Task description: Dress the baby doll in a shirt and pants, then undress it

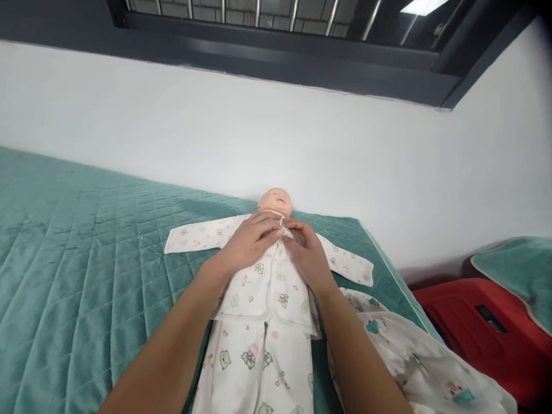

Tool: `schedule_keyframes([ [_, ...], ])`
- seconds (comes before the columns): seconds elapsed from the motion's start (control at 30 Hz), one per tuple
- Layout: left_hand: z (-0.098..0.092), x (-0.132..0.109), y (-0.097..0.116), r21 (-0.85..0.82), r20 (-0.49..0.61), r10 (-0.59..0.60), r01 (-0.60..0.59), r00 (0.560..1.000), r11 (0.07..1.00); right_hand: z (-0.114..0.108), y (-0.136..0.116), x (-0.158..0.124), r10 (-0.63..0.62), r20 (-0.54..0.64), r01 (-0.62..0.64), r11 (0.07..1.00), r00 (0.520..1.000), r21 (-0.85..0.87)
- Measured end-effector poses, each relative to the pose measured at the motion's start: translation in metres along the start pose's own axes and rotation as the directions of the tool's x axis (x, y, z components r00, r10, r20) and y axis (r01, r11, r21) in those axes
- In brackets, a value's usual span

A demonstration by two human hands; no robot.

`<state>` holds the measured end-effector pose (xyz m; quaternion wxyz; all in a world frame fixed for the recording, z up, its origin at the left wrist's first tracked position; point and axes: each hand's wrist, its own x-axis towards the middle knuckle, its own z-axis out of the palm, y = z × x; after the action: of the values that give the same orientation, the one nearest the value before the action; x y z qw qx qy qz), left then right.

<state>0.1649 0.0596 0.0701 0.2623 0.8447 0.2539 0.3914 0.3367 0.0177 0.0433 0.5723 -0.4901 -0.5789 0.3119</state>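
Note:
A baby doll (275, 200) lies on its back on a green quilted bed (86, 247), dressed in a white printed top (263, 282) and matching trousers (254, 362). Its sleeves are spread to both sides. My left hand (249, 240) and my right hand (305, 247) meet at the doll's chest just below the neck. The fingers of both hands are pinched together on the front edges of the top near the collar.
Another white printed garment (414, 362) lies at the bed's right edge. A red object (483, 328) sits on the floor to the right, beside a green cushion (521, 276). A white wall (302, 144) and a dark window frame (302, 57) run behind the bed.

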Motion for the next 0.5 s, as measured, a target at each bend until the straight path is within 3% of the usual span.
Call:
schedule_keyframes([
  [0.23,-0.001,0.0,0.002,0.004,0.03,-0.05,0.05,0.998,0.999,-0.004,-0.004,0.0,0.047,0.065,-0.046,0.999,0.997,-0.02],
  [0.37,-0.003,0.0,0.006,-0.024,0.046,-0.088,0.089,0.995,0.996,-0.003,-0.008,0.0,0.111,0.051,-0.114,0.991,0.993,0.07],
  [0.5,-0.007,0.0,0.01,-0.085,0.062,-0.117,0.122,0.991,0.989,-0.001,-0.014,0.001,0.096,0.036,-0.101,0.98,0.995,0.172],
])
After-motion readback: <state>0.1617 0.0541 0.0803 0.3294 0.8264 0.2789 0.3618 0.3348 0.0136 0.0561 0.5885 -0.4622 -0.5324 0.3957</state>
